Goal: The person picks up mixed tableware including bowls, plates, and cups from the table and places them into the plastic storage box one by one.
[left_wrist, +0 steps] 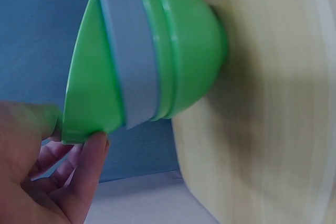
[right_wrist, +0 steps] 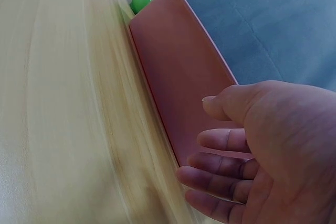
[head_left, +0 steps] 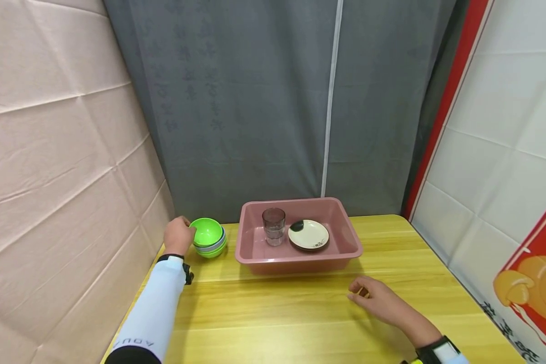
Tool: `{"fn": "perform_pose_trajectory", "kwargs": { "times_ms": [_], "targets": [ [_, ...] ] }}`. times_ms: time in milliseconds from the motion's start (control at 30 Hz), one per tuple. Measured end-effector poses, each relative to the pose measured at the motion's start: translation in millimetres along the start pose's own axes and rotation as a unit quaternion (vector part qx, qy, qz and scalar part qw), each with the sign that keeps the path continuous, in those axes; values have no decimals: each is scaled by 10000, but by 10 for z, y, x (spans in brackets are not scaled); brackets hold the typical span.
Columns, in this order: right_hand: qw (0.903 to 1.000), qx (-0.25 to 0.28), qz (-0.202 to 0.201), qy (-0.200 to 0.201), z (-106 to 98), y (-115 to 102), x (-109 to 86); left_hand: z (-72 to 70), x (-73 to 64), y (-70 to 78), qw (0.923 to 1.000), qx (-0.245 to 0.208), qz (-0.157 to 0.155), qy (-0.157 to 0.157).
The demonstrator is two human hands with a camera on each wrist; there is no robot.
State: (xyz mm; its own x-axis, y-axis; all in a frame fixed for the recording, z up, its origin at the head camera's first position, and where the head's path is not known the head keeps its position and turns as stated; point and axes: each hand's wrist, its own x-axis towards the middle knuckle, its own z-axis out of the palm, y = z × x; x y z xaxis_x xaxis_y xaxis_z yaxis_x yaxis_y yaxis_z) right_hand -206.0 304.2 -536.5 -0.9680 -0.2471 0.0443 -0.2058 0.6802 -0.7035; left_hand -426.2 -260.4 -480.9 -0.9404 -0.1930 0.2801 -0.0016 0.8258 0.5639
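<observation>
My left hand (head_left: 179, 236) pinches the rim of the top green bowl (head_left: 208, 231) between thumb and fingers. In the left wrist view that green bowl (left_wrist: 90, 77) sits tilted in a stack, its near rim raised. Beneath it come a grey bowl (left_wrist: 131, 51) and more green bowls (left_wrist: 197, 45), nested together on the table. My right hand (head_left: 376, 302) hovers over the table with loosely bent fingers, holding nothing. It is nearest to the front right of a pink basin (head_left: 296, 267).
Inside the basin stand a clear glass (head_left: 274, 227) and a white plate (head_left: 310, 234) with a black patch, apparently on a darker plate. The wooden table (head_left: 264, 318) meets a grey curtain (head_left: 250, 101) behind and cloth walls at both sides.
</observation>
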Motion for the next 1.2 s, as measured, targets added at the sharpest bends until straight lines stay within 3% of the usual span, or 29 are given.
{"fn": "perform_pose_trajectory", "kwargs": {
  "times_ms": [100, 300, 467, 667, 767, 967, 1200],
  "targets": [
    [10000, -13, 30, -3, -7, -13, 9, -88, -24, 10, 9997, -148, 47, 189],
    [9999, -96, 104, -20, -29, -52, 37, -273, -163, 16, 9978, -644, -167, 70],
    [9997, -83, 214, -114, -59, -88, 63, -426, -368, 50, 9958, -916, -25, -92],
    [10000, 17, 4, -97, -33, -120, 78, -562, -680, 67, 9922, -1166, 93, -421],
    [9999, 42, 35, 95, 11, -138, 84, -586, -842, 61, 9918, -1187, 74, -478],
    [9962, 318, 527, 619, 79, -220, 123, -590, -1134, 103, 9936, -974, 177, -547],
    [9950, 722, 251, 637, 126, -361, 181, -475, -1422, 252, 9917, -957, 155, -838]
  ]
}}
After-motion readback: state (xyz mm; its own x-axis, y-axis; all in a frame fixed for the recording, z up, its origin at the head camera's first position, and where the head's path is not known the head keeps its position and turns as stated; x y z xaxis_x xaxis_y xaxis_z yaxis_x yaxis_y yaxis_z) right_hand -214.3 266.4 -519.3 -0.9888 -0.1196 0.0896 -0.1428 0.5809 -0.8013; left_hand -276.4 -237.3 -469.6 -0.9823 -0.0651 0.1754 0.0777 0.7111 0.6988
